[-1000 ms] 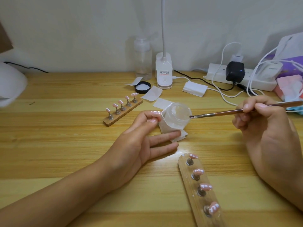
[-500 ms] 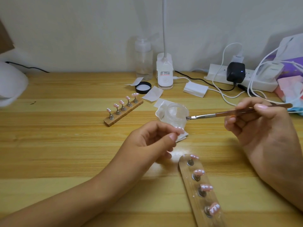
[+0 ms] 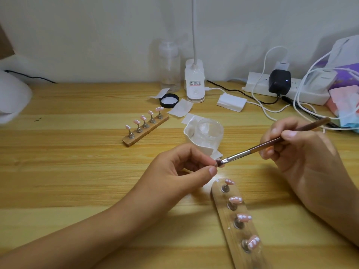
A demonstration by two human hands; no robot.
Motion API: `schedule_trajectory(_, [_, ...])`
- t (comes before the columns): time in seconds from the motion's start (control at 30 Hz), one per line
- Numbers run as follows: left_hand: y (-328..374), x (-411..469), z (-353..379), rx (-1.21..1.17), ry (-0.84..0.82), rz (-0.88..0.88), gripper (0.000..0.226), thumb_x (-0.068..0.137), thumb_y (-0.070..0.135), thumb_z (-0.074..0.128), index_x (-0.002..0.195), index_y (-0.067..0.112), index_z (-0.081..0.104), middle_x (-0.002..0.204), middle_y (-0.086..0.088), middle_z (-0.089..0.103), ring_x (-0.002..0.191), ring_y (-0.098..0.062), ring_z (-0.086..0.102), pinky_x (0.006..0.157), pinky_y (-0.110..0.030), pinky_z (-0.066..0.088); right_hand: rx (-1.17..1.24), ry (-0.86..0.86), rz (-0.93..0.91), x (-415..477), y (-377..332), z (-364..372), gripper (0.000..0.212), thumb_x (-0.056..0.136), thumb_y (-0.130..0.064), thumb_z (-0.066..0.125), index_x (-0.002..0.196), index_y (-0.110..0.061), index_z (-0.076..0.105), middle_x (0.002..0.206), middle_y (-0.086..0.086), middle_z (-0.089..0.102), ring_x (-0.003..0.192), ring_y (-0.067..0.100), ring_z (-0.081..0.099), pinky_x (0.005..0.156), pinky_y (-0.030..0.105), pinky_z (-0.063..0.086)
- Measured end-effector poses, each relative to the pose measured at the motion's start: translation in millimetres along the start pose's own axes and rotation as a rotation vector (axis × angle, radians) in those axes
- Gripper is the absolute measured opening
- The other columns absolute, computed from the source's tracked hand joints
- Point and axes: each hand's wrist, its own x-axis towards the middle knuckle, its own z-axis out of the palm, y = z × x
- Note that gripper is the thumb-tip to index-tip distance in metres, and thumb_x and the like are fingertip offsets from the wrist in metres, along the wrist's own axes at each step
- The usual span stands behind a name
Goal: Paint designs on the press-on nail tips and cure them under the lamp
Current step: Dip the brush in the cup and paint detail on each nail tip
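My right hand (image 3: 303, 152) grips a brown-handled brush (image 3: 272, 142) like a pen. The brush's dark tip lies between the thumb and forefinger of my left hand (image 3: 180, 171), which pinch it above the table. Just below them lies a wooden holder (image 3: 219, 199) with several pink nail tips dotted in white on metal stands. A second wooden holder (image 3: 147, 133) with several similar tips lies farther back to the left. A clear jar (image 3: 210, 133) wrapped in white tissue stands behind my hands. The white curing lamp (image 3: 11, 100) is cut off at the left edge.
At the back stand a clear bottle (image 3: 169, 66), a white desk lamp base (image 3: 194, 82), a black lid (image 3: 169, 100), paper wipes and a small white box (image 3: 231, 102). A power strip (image 3: 258, 84) with chargers and cables fills the back right.
My left hand left the jar, curled its fingers and came toward me. My right hand swung the brush from the jar's rim down to the left fingertips.
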Motion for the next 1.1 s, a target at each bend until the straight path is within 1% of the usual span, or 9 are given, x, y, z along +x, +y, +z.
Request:
schedule_trajectory(0.07, [0.3,-0.5,0.0,0.007,-0.001,-0.002,0.01,0.076,0.021,0.071,0.076,0.031,0.071,0.073,0.016,0.067,0.068,0.001,0.056,0.063,-0.011,0.044,-0.021,0.016,0.001,-0.1,0.1,-0.3,0.03,0.082,-0.01,0.043,0.068,-0.022,0.066,0.069,-0.001,0.059,0.061,0.012,0.057,0.059,0.018,0.05])
schedule_trajectory(0.2, [-0.8,-1.1,-0.3,0.012,0.012,-0.006,0.005,0.076,0.022,0.071,0.077,0.027,0.07,0.083,0.001,0.072,0.078,-0.007,0.062,0.068,-0.014,0.047,-0.057,0.104,0.003,1.9,0.5,-3.4,0.029,0.082,-0.011,0.046,0.066,-0.024,0.066,0.068,-0.003,0.06,0.059,0.009,0.056,0.058,0.017,0.049])
schedule_trajectory(0.3, [-0.7,-0.9,-0.1,0.002,0.012,-0.003,0.007,0.076,0.021,0.071,0.077,0.028,0.071,0.077,0.008,0.069,0.083,-0.02,0.066,0.069,-0.014,0.049,-0.005,0.133,0.019,3.6,-0.6,-4.0,0.029,0.082,-0.012,0.045,0.064,-0.024,0.066,0.066,-0.003,0.059,0.058,0.01,0.055,0.056,0.016,0.048])
schedule_trajectory(0.47, [0.3,-0.3,1.0,0.004,0.003,0.009,0.012,0.076,0.02,0.07,0.075,0.032,0.07,0.074,0.014,0.068,0.074,-0.002,0.06,0.065,-0.012,0.046,0.02,0.043,0.049,2.6,-0.8,0.1,0.031,0.081,-0.011,0.043,0.064,-0.023,0.067,0.065,-0.001,0.059,0.058,0.012,0.056,0.056,0.017,0.049])
schedule_trajectory(0.6, [-0.5,-0.5,0.0,0.017,-0.012,0.013,0.01,0.077,0.021,0.07,0.076,0.031,0.069,0.079,0.012,0.07,0.079,-0.009,0.064,0.068,-0.012,0.047,-0.021,0.07,0.072,3.4,0.7,-0.8,0.028,0.08,-0.012,0.046,0.063,-0.023,0.067,0.066,-0.001,0.059,0.057,0.012,0.057,0.057,0.018,0.05])
schedule_trajectory(0.67, [-0.6,-0.6,-0.7,0.021,-0.023,0.014,0.006,0.079,0.021,0.07,0.078,0.027,0.069,0.082,0.012,0.071,0.08,-0.005,0.063,0.069,-0.012,0.047,-0.041,0.119,0.077,4.2,1.6,-2.3,0.028,0.08,-0.013,0.048,0.063,-0.024,0.067,0.066,-0.002,0.059,0.056,0.011,0.056,0.056,0.018,0.049])
schedule_trajectory(0.8, [-0.4,-1.3,-1.0,-0.002,-0.045,0.031,0.008,0.083,0.013,0.07,0.079,0.019,0.066,0.075,0.016,0.069,0.072,0.004,0.061,0.064,-0.008,0.044,0.014,0.159,0.054,5.1,0.6,-3.9,0.029,0.081,-0.013,0.047,0.063,-0.024,0.067,0.067,-0.003,0.059,0.057,0.01,0.056,0.056,0.016,0.048])
schedule_trajectory(0.97, [-0.6,-0.1,-0.3,0.015,-0.034,0.027,0.013,0.079,0.019,0.07,0.076,0.031,0.068,0.075,0.017,0.068,0.071,0.001,0.057,0.064,-0.01,0.044,0.013,0.021,0.026,3.2,0.0,-0.7,0.033,0.081,-0.01,0.042,0.065,-0.023,0.067,0.065,-0.003,0.06,0.059,0.012,0.057,0.058,0.017,0.049])
schedule_trajectory(1.1, [0.6,0.3,-0.5,-0.032,-0.055,0.012,0.013,0.08,0.016,0.07,0.077,0.029,0.07,0.077,0.013,0.07,0.067,-0.001,0.06,0.065,-0.012,0.047,-0.065,0.076,-0.014,2.3,1.5,-2.5,0.031,0.082,-0.011,0.044,0.066,-0.024,0.067,0.066,-0.002,0.06,0.06,0.012,0.057,0.059,0.018,0.05])
